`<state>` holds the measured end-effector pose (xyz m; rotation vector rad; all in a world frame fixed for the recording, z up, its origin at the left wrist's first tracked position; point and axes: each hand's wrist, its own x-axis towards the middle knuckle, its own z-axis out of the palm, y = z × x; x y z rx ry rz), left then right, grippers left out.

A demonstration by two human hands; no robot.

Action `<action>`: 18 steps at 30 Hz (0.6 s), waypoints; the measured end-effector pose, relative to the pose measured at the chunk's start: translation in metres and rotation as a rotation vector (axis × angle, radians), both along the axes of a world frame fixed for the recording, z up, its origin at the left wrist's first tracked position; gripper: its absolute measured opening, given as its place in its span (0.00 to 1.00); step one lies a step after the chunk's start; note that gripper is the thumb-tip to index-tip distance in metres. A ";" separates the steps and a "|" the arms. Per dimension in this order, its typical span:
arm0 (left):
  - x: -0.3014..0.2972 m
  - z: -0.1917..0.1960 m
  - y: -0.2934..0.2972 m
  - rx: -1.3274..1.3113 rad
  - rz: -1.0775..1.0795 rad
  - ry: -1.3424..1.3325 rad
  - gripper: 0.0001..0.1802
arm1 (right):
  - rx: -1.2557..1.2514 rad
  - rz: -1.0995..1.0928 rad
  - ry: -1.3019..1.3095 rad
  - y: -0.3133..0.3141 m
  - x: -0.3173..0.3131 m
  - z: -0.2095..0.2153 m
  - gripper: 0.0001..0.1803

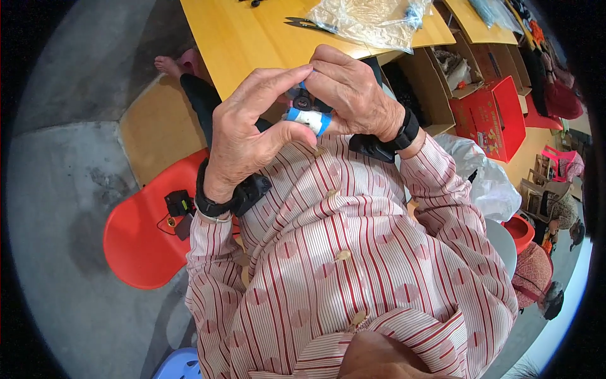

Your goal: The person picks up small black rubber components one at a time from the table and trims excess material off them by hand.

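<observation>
My left hand (pixel 252 120) and my right hand (pixel 353 85) meet in front of my chest at the table's near edge, fingers curled and tips close together. Between them shows a small dark round piece (pixel 302 102) with a bit of pink and blue near it; the fingers cover most of it, so its kind is unclear. A white and blue wrapping (pixel 309 119), like tape, seems to go round my right thumb, close to the left thumb's tip. Both wrists carry black straps with black devices.
On the yellow table (pixel 246 44) lie black scissors (pixel 309 25) and a clear plastic bag (pixel 369 22). Right of it stand cardboard boxes, a red box (pixel 489 120) and a white plastic bag (pixel 486 177). A red chair (pixel 142 234) holding small electronics is at left. Other people sit far right.
</observation>
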<state>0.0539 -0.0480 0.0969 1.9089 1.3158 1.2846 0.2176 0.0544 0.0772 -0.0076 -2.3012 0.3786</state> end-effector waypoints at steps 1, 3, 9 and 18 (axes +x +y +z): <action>0.000 0.002 -0.001 0.001 0.008 0.024 0.36 | -0.001 0.000 -0.001 0.000 0.000 0.000 0.19; 0.002 0.005 -0.001 0.032 0.010 0.056 0.36 | 0.011 0.022 0.005 0.001 0.000 0.000 0.19; 0.001 0.009 -0.004 0.143 0.014 0.127 0.34 | -0.004 0.065 0.022 -0.002 0.001 0.004 0.19; 0.002 0.007 -0.001 0.203 0.032 0.139 0.32 | 0.076 0.002 0.038 -0.001 -0.001 0.003 0.19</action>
